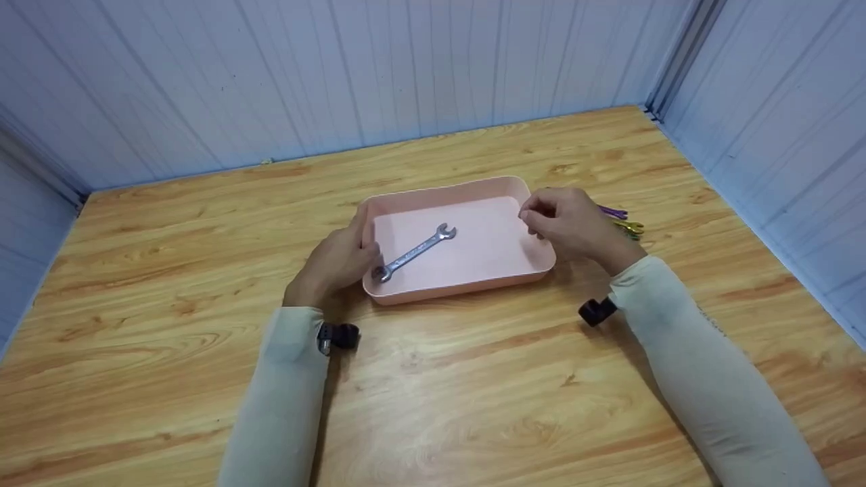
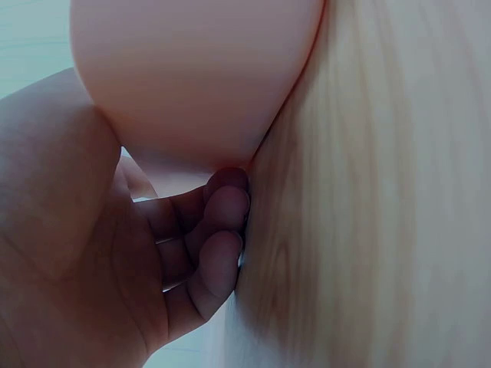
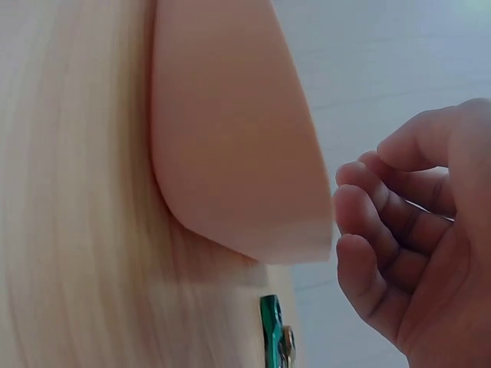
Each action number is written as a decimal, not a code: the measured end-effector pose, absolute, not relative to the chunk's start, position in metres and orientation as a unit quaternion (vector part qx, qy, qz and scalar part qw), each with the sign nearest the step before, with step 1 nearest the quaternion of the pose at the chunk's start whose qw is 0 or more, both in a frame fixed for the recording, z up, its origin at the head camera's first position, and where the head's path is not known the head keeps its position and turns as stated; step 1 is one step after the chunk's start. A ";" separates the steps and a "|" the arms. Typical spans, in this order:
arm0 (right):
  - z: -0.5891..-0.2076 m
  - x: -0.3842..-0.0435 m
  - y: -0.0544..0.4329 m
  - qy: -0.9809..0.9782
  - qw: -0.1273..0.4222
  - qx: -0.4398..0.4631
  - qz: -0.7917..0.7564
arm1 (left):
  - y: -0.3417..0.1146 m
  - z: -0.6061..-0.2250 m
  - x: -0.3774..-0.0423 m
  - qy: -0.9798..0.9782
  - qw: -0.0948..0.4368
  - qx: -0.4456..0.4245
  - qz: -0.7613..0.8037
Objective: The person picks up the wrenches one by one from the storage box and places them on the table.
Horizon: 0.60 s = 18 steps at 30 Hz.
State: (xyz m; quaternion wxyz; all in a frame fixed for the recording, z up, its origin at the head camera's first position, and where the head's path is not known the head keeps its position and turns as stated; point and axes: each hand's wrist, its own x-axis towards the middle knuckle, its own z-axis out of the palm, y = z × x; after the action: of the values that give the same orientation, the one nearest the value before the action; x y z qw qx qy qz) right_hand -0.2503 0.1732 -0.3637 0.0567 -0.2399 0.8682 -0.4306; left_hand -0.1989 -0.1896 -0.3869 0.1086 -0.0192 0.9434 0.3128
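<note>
A shallow pink tray (image 1: 460,284) sits on the wooden table, and a silver open-end wrench (image 1: 414,254) lies slantwise inside it at the left. My left hand (image 1: 338,260) grips the tray's left end, with the thumb over the rim and the other fingers outside. In the left wrist view, the fingertips (image 2: 226,207) are low by the tray wall, close to the tabletop. My right hand (image 1: 572,220) is raised at the tray's right rim, its fingers loosely curled with nothing between them. The right wrist view shows those fingertips (image 3: 354,207) just beside the rim.
Beyond my right hand, several coloured wrenches lie on the table, among them a purple one (image 1: 614,212), a yellow one (image 1: 630,224) and a green one (image 3: 271,326). Pale panel walls (image 1: 406,67) stand behind the table and along its sides.
</note>
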 end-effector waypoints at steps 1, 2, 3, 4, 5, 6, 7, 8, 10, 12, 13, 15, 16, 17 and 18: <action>-0.364 -0.250 0.172 0.869 0.058 -0.242 -0.427 | -0.189 -0.387 -0.199 0.943 0.109 -0.022 0.314; -0.365 -0.250 0.171 0.871 0.061 -0.242 -0.423 | -0.189 -0.387 -0.199 0.943 0.110 -0.022 0.314; -0.365 -0.249 0.170 0.873 0.062 -0.241 -0.419 | -0.189 -0.387 -0.199 0.942 0.110 -0.025 0.317; -0.365 -0.248 0.169 0.875 0.064 -0.238 -0.417 | -0.188 -0.387 -0.199 0.941 0.110 -0.026 0.318; -0.365 -0.247 0.167 0.877 0.065 -0.235 -0.413 | -0.188 -0.387 -0.199 0.941 0.110 -0.028 0.319; -0.365 -0.246 0.166 0.880 0.064 -0.234 -0.408 | -0.188 -0.387 -0.199 0.940 0.110 -0.029 0.320; -0.365 -0.245 0.165 0.882 0.064 -0.234 -0.403 | -0.188 -0.387 -0.199 0.940 0.109 -0.030 0.322; -0.365 -0.244 0.164 0.885 0.064 -0.234 -0.398 | -0.188 -0.387 -0.199 0.939 0.111 -0.031 0.324; -0.364 -0.243 0.162 0.888 0.063 -0.237 -0.388 | -0.187 -0.387 -0.199 0.937 0.114 -0.037 0.329; -0.364 -0.243 0.161 0.890 0.060 -0.246 -0.379 | -0.188 -0.388 -0.199 0.935 0.117 -0.039 0.332; -0.364 -0.243 0.160 0.891 0.058 -0.248 -0.375 | -0.188 -0.388 -0.199 0.935 0.118 -0.039 0.333; -0.366 -0.243 0.159 0.894 0.048 -0.258 -0.364 | -0.188 -0.388 -0.199 0.934 0.121 -0.041 0.334; -0.366 -0.243 0.158 0.895 0.040 -0.265 -0.355 | -0.188 -0.388 -0.199 0.934 0.121 -0.040 0.334; -0.367 -0.242 0.158 0.897 0.029 -0.274 -0.345 | -0.188 -0.388 -0.199 0.935 0.118 -0.034 0.331; -0.367 -0.241 0.157 0.900 0.019 -0.280 -0.334 | -0.188 -0.387 -0.199 0.937 0.116 -0.028 0.329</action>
State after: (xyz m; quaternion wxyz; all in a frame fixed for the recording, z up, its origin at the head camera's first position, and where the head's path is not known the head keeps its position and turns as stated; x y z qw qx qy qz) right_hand -0.2410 0.1571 -0.3670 0.0192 -0.2801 0.8999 -0.3337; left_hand -0.1992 -0.1881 -0.3873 0.1162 -0.0280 0.9369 0.3285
